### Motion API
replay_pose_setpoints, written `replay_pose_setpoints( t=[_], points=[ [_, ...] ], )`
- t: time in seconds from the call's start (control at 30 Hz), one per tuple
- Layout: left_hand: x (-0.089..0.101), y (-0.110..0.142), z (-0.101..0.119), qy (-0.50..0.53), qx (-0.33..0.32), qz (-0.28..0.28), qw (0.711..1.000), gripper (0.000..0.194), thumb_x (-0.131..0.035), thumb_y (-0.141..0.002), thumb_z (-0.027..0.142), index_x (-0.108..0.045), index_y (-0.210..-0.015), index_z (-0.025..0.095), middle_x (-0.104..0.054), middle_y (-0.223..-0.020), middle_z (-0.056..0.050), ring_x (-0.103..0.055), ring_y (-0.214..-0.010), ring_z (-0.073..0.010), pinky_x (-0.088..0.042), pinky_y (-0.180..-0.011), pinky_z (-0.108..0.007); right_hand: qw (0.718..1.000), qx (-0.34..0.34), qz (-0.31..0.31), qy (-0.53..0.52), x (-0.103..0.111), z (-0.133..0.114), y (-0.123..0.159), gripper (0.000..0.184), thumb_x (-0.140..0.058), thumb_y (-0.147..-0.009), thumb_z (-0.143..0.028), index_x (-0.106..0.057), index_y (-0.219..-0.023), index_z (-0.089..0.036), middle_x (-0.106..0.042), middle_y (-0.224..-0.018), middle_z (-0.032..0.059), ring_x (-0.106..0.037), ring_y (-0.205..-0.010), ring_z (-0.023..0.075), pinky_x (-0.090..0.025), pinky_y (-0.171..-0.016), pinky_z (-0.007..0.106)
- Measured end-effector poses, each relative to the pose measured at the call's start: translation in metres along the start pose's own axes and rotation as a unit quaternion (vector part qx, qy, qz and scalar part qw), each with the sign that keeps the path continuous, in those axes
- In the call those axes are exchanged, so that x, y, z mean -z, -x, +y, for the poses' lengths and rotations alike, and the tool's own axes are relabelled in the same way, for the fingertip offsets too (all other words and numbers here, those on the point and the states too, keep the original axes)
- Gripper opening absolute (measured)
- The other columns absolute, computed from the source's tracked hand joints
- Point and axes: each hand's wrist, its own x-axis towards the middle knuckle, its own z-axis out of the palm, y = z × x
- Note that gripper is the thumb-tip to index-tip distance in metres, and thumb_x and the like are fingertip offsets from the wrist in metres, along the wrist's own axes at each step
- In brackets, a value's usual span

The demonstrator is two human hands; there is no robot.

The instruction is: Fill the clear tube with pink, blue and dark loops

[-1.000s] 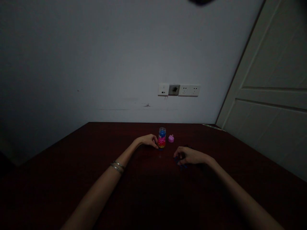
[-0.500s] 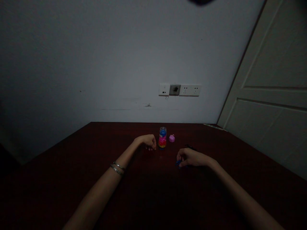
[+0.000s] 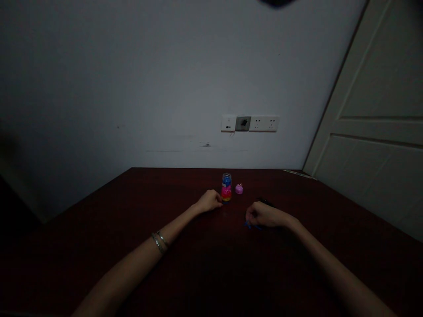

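Observation:
A clear glass jar (image 3: 226,189) stands upright and uncovered, filled with layers of blue, pink, red and yellow. My left hand (image 3: 211,200) rests on the table just left of the jar's base. Its fingers are bent and pressed together, the tips close against the jar; whatever they hold is hidden. To the right and nearer me, my right hand (image 3: 259,214) is closed with its fingertips down at some small blue pieces (image 3: 247,225) on the table. The pieces show partly under the fingers and are too dim to name. A pink lid (image 3: 239,189) with a loop on top lies right of the jar.
The dark red table (image 3: 185,180) reaches back to a pale wall with a row of sockets (image 3: 263,123). Behind my right hand lies a thin dark object (image 3: 265,201). A light panelled door (image 3: 370,167) stands at the right.
My left hand has turned and shifted right, its fingertips now at the jar's base. My right hand has closed further over the blue pieces. The view has shifted slightly.

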Motion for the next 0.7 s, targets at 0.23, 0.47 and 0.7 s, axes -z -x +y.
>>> replay_pose_setpoints(
  t=[0.23, 0.47, 0.7],
  points=[
    [-0.011, 0.002, 0.008, -0.014, 0.059, 0.061, 0.996, 0.023, -0.057, -0.067, 0.024, -0.069, -0.085, 0.016, -0.066, -0.08, -0.006, -0.058, -0.071, -0.015, -0.042, -0.063, -0.023, 1.0, -0.003, 0.01, 0.001, 0.0, -0.001, 0.0, 0.02, -0.05, -0.063, -0.019, -0.065, -0.074, -0.012, -0.061, -0.064, 0.0028, -0.05, -0.055, 0.0109, -0.037, -0.048, 0.02],
    [-0.013, 0.003, 0.015, -0.021, 0.105, 0.087, 0.99, 0.018, -0.057, -0.068, 0.024, -0.069, -0.08, 0.019, -0.066, -0.084, -0.005, -0.059, -0.074, -0.0158, -0.042, -0.063, -0.023, 1.0, -0.005, 0.016, -0.01, 0.0, -0.003, 0.002, 0.02, -0.05, -0.063, -0.019, -0.065, -0.075, -0.012, -0.061, -0.064, 0.0024, -0.05, -0.055, 0.0107, -0.036, -0.048, 0.02],
    [-0.013, 0.007, 0.013, 0.006, 0.003, 0.076, 0.997, 0.016, -0.055, -0.066, 0.019, -0.068, -0.074, 0.014, -0.062, -0.067, -0.003, -0.053, -0.06, -0.0109, -0.037, -0.054, -0.019, 1.0, -0.001, 0.023, -0.007, -0.001, -0.001, 0.0, 0.018, -0.051, -0.064, -0.019, -0.065, -0.073, -0.011, -0.061, -0.063, 0.0024, -0.049, -0.055, 0.0105, -0.036, -0.048, 0.02]
  ],
)
